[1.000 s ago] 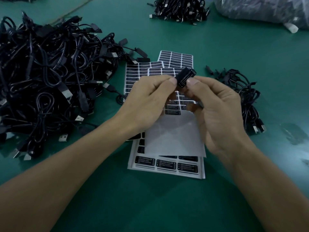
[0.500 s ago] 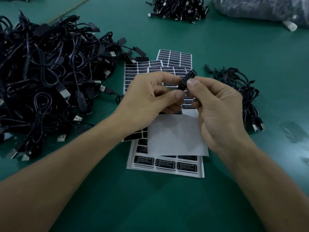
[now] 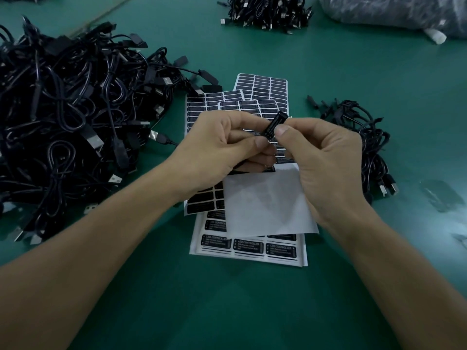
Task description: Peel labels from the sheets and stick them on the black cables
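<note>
Above the label sheets (image 3: 249, 246) I hold a small black controller block of a cable (image 3: 275, 123) between both hands. My right hand (image 3: 326, 162) pinches it with thumb and fingers at its lower end. My left hand (image 3: 222, 147) has its fingers curled and its thumb tip against the block's underside. The cable itself is hidden behind my hands. Several overlapping sheets of black labels lie on the green table, the top one (image 3: 267, 205) mostly bare white backing.
A big heap of black cables (image 3: 63, 117) fills the left side. A smaller bundle of cables (image 3: 364, 142) lies to the right of the sheets. Another cable pile (image 3: 267, 11) and a plastic bag (image 3: 394, 11) sit at the far edge.
The block has tilted more upright between my fingers. My left thumb slid down from the block's top to its lower side.
</note>
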`<state>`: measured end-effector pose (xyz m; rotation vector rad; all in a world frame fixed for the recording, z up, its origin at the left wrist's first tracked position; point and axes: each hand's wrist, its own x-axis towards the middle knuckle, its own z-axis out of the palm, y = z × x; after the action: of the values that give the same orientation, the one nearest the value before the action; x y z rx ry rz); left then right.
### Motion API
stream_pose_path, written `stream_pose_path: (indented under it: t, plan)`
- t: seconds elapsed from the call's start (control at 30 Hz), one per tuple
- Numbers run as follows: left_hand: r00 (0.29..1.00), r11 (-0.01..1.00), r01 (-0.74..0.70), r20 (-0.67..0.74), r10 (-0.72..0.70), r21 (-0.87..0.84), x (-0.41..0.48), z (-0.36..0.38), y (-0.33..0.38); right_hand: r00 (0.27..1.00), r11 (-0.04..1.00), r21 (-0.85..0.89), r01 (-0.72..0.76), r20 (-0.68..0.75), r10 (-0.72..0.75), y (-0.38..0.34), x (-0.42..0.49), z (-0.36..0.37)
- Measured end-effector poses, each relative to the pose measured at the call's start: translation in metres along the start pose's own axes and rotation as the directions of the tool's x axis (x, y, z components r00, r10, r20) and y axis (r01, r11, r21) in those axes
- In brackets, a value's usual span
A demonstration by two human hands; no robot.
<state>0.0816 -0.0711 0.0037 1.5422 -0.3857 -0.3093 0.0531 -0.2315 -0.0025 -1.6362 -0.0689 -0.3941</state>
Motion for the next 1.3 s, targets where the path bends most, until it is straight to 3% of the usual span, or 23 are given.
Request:
stream_pose_path:
  t: [0.37,1.3]
  plan:
    - [0.995,0.996,0.090,0.036,-0.090,-0.006,0.0003,-0.0026,0.0030,0.999,0.999,-0.023,0.040,0.002,-0.040,0.0016,0.0005,0.0008]
    - [0.995,0.993,0.101,-0.003,-0.102,-0.063,-0.0017,0.0035,0.0032,0.994,0.986,-0.143,0.088,-0.051,-0.096,0.0072,-0.0001,0.0028]
